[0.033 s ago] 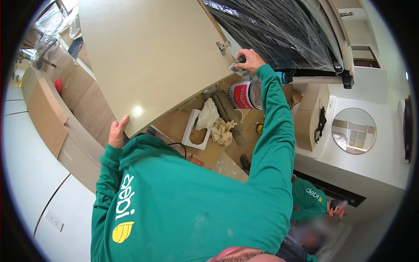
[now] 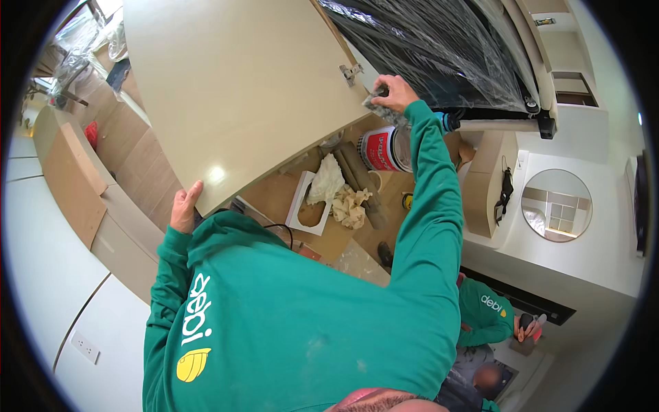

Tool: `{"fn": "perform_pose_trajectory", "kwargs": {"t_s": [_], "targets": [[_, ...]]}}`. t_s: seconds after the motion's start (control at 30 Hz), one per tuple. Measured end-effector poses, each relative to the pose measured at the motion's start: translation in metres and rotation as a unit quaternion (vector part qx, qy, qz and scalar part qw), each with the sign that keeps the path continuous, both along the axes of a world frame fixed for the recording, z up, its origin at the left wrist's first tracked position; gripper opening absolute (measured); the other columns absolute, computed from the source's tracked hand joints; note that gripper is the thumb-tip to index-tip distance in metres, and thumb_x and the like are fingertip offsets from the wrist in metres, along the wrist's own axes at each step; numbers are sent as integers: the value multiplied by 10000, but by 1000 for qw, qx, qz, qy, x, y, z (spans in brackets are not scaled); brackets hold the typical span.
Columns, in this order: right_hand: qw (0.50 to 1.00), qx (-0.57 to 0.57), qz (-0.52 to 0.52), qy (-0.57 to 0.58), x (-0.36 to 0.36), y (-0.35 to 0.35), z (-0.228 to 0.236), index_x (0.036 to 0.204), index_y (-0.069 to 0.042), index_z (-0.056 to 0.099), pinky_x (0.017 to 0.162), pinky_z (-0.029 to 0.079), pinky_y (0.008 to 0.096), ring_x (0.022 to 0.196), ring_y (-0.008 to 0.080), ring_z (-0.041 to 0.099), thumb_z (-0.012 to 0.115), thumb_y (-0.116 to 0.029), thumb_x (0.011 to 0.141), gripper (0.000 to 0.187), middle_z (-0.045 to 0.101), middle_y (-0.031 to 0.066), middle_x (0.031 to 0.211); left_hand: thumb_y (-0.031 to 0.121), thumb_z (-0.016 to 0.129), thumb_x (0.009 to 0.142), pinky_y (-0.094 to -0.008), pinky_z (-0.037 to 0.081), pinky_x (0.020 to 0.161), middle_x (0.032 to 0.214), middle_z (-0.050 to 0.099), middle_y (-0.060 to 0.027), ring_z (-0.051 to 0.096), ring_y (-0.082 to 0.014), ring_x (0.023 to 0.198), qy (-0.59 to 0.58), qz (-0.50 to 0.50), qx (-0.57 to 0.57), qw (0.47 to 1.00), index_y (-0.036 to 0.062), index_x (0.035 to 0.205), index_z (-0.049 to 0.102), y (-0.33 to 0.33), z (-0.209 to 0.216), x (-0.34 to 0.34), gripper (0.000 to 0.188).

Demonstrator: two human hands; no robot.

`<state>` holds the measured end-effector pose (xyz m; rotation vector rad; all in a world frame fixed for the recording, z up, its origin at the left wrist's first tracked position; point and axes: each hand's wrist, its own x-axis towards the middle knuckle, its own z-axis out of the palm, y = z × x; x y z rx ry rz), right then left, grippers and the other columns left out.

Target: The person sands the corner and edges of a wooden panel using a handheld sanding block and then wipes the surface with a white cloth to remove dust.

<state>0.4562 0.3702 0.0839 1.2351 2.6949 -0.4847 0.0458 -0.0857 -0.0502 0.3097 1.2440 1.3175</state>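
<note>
A beige cabinet door (image 2: 247, 82) with a glossy face fills the upper left. My left hand (image 2: 185, 206) grips its near left corner, thumb on the edge and the other fingers hidden. In my right hand (image 2: 396, 94) is a crumpled grey rag (image 2: 388, 113), pinched at the door's right edge. Just above this hand, a metal hinge (image 2: 351, 74) is fixed to the door's edge. Beneath the door stand a red-and-white paint can (image 2: 379, 150), crumpled paper (image 2: 351, 207) and a white frame with an oval opening (image 2: 295, 216).
Dark panels under clear plastic sheeting (image 2: 439, 48) stand at the upper right. A blue-capped bottle (image 2: 450, 122) is beside my right forearm. Farther right are a round mirror (image 2: 557, 206) and a hanging black strap (image 2: 504, 192). Another person in green (image 2: 484, 312) is at the lower right.
My right hand and the rag have shifted very slightly to the right. My left hand and the door stay where they were.
</note>
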Motion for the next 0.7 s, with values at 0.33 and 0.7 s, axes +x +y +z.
{"fn": "perform_pose_trajectory", "kwargs": {"t_s": [0.33,0.7], "targets": [[998,-12,-44,44,10,-16,-11,1052,-97,684,942,496,453,1062,362,599,841,-373,746,440,693,153,1067,368,673,993,-262,518,800,1016,717,-58,656,-110,891,9,8,3,1000,-48,1108,694,2,3,2,432],[994,101,-20,-24,11,-22,18,1087,-144,661,935,435,490,1125,339,555,784,-288,784,357,597,116,1073,357,679,992,-268,537,806,1034,713,-78,677,-131,900,0,18,-8,1000,-47,1103,677,-1,4,1,419]]}}
